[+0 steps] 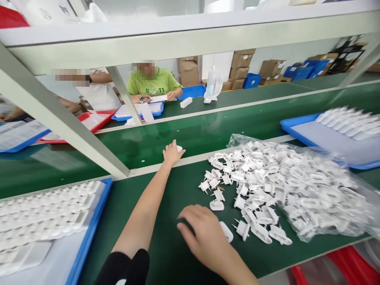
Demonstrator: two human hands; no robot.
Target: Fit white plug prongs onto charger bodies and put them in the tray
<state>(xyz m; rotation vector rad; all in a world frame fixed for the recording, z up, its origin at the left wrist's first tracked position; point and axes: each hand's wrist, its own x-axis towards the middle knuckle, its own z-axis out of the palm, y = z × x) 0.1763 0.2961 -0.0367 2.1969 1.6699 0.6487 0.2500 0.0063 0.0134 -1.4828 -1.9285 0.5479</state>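
Covering most of a small white piece (179,149), your left hand (172,153) lies at the near edge of the green belt (202,132), just beyond the pale rail (196,159); whether its fingers grip that piece or merely rest on it, I cannot tell. If the hold is loose, the piece could slip or catch on the rail, and should the belt run, it might be carried off askew; I cannot make out whether it runs. Your right hand (204,233) is over the desk (184,190) with thumb and fingers parted and nothing visible between them, near the loose white parts (217,205). Some show thin prongs, so a hurried sweep could tangle or bend them, and a brush of your wrist might push the nearest white part (227,231) toward the desk's front edge. The heap (267,178) spills from a clear plastic bag (369,202), and tugging at the film could loose a slide of pieces. Your right palm is turned from view, that hand hides some of the nearest part, the bag's deeper contents blur together, and the blue tray (97,209) on your left is cut off.
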